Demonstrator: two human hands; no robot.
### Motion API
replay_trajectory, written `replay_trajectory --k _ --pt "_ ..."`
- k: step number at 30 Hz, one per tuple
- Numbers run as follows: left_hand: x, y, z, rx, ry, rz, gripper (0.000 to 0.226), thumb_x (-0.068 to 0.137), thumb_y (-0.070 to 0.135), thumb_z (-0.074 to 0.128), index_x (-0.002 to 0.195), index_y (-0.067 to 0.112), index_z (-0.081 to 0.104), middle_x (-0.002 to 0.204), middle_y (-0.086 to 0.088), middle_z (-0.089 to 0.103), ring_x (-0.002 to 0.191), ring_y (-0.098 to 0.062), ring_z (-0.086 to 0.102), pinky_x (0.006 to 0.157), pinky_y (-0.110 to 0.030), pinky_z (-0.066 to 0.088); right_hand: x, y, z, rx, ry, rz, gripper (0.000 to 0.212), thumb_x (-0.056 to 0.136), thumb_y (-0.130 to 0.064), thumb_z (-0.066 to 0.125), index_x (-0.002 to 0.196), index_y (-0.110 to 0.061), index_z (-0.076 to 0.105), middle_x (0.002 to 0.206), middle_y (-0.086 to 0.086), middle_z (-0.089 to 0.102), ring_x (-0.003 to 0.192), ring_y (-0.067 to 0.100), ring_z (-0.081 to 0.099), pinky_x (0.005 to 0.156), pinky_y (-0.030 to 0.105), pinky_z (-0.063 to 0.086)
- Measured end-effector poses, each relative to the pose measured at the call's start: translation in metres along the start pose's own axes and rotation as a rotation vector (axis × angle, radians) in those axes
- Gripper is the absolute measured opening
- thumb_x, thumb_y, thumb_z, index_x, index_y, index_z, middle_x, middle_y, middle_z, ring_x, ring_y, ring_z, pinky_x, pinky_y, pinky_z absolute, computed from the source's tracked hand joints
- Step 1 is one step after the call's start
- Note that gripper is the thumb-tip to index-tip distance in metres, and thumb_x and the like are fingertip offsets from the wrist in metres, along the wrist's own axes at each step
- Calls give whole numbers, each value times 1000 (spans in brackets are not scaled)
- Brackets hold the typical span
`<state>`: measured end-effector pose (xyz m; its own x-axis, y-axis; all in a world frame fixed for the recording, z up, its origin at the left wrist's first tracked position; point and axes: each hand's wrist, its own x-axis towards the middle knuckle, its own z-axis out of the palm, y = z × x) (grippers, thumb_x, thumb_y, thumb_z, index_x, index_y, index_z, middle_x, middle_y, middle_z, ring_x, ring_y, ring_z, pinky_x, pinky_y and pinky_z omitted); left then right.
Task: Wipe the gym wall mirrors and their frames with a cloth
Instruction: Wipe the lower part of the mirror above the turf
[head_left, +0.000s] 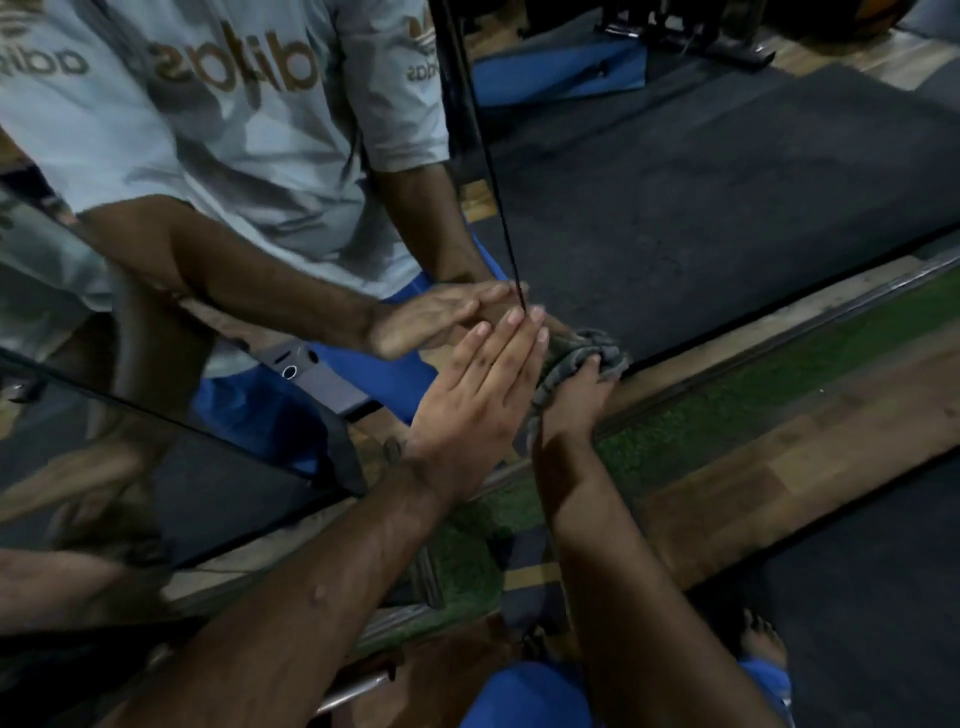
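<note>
We see the word adidas reversed in the mirror (727, 197), printed in gold-brown across the chest of the reflected pale shirt (218, 130), and once more, smaller, on its sleeve under a trefoil mark; a third copy at the far left edge is cut off. Our left hand (478, 400) lies flat against the glass with the fingers straight and pressed together, the fingertips touching a thin dark vertical seam (488, 171) between two mirror panels, and its reflection meets it fingertip to fingertip. Just to the right, our right hand (576, 400) grips a bunched grey cloth (587, 353), fingers curled over it, pushing it against the bottom edge of the right panel where the glass meets the metal frame (779, 332). The left hand crosses in front of the right wrist and hides part of the cloth. Below the frame runs a strip of green turf (701, 415), then a band of wood-look flooring (779, 478), then dark rubber floor mat (857, 597) at the near right. Blue shorts (530, 696) and a bare foot (763, 644) show at the near edge. Reflected far off we make out a blue pad (561, 73) and dark gym equipment, too dim to name. A dark framed panel (156, 467) leans across the left, partly blocking the mirror there
</note>
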<state>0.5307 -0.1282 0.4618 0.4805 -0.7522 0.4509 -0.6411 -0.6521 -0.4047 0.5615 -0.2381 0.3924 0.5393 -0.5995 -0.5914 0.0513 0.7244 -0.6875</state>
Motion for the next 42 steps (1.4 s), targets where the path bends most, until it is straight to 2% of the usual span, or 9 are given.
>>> replay_trajectory --k 2,6,8,13,20,25,32,37,42 --pt "17 4 -1 6 -16 22 51 105 5 21 153 -3 36 161 -20 33 151 -33 30 126 -45 16 17 -21 6 -11 13 -81 57 112 -27 43 165 -20 22 151 11 45 130 24 54 84 18 58" --pt "48 10 7 6 -18 100 51 104 8 35 153 -4 35 162 -21 30 151 -32 28 127 -45 16 41 -34 -6 -220 -116 -478 71 102 -40 48 164 -19 21 172 8 19 159 23 19 128 39 24" --pt "63 16 11 -6 -15 157 49 103 8 34 151 -4 39 160 -21 33 150 -33 31 126 -45 19 54 -16 -20 -276 -155 -538 65 107 -32 47 164 -16 20 172 9 19 159 23 21 126 36 27" --pt "102 36 19 27 -29 187 47 106 7 27 148 -6 44 156 -24 38 148 -36 35 124 -47 20 99 -42 -24 109 -81 188 44 113 -31 39 156 -23 39 148 17 55 120 29 65 84 36 59" --pt "162 71 29 203 -36 193 57 105 7 4 155 -5 29 163 -24 25 153 -35 24 126 -46 14 135 -94 -27 -185 -92 -425 70 102 -48 50 164 -30 21 172 4 19 158 22 22 128 42 26" --pt "198 90 45 192 -78 253 56 105 10 8 155 -5 29 163 -24 24 153 -35 20 127 -46 12 177 -114 -37 130 -51 171 47 110 -30 42 157 -28 39 146 15 57 125 31 63 106 52 53" --pt "266 127 69 173 -81 339 55 104 12 16 152 -4 37 161 -23 31 151 -34 29 125 -45 18 224 -169 -50 -110 -61 -425 66 91 -43 47 154 -52 31 169 5 29 156 23 28 126 49 29" --pt "317 159 72 280 -124 305 56 104 15 13 154 -4 30 163 -23 25 153 -34 23 126 -47 11 250 -207 -62 165 -31 101 57 108 -13 42 162 -25 30 139 19 58 112 28 61 82 31 54" --pt "330 170 67 324 -150 193 57 104 6 -1 157 -6 20 166 -23 15 154 -34 18 126 -47 10 282 -270 -48 -15 -135 -244 91 80 -48 56 163 -33 24 168 4 30 154 26 32 125 48 30"
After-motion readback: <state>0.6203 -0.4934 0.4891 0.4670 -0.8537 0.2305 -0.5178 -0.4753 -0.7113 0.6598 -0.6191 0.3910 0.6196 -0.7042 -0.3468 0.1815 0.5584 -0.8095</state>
